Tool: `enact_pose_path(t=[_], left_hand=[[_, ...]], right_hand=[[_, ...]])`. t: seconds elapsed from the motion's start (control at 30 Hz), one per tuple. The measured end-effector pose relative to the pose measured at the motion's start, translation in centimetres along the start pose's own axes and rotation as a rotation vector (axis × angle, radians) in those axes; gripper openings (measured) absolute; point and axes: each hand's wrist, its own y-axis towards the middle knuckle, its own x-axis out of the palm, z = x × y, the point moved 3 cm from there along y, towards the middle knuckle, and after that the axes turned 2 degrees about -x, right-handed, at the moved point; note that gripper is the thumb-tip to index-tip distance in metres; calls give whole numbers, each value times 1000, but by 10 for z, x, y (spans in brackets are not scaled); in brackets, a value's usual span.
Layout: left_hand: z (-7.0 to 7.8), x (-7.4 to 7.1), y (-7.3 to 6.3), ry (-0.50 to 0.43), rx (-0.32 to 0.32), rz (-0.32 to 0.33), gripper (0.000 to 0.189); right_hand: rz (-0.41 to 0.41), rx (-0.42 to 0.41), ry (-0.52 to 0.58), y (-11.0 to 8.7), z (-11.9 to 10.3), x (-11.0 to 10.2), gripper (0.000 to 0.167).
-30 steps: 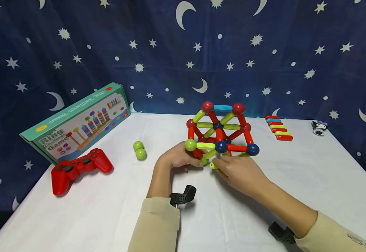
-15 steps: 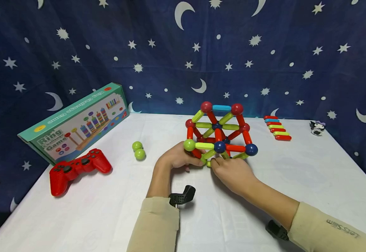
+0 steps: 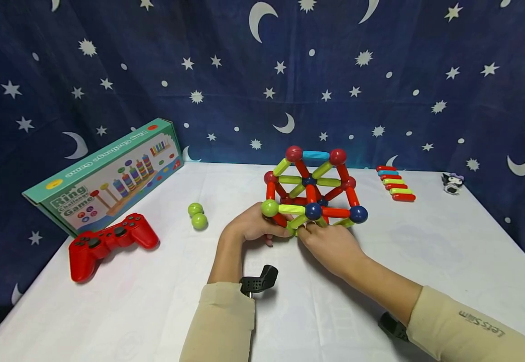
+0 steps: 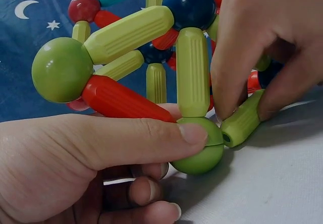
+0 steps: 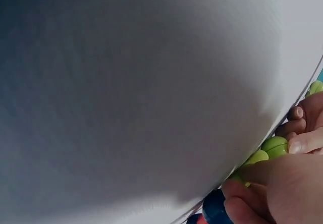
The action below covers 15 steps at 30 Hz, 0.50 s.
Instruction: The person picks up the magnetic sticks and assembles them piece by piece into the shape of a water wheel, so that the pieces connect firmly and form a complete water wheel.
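A magnetic stick-and-ball frame (image 3: 336,212) of red, yellow-green and blue pieces stands at the middle of the table in the head view. My left hand (image 3: 255,223) holds a green ball (image 4: 202,159) low at the frame's near left corner, thumb across its seam. A red stick and a yellow-green stick run down to that ball. Between thumb and finger, my right hand (image 3: 334,250) pinches a yellow-green magnetic stick (image 4: 244,118). One end of this stick meets the ball's right side, just above the tablecloth. In the head view my right hand mostly hides the stick.
Two loose green balls (image 3: 199,221) lie left of the frame. Farther left are a red game controller (image 3: 113,244) and a green Ring Game box (image 3: 108,176). Several sticks (image 3: 397,185) lie in a row at back right, near a small figurine (image 3: 452,183).
My right hand has moved left with the yellow-green stick, bringing its end to the green ball. My left hand stays at the frame's corner. The head view has shifted slightly.
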Motion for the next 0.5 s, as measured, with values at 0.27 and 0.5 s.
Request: enact_pose_path(t=[0.27, 0.5], left_hand=[[0, -1, -1, -1, -15, -7, 37], [-2, 1, 0, -29, -25, -33, 38]], right_hand=[[-43, 37, 27, 2, 1, -2, 29], [-46, 108, 208, -7, 11, -15, 13]])
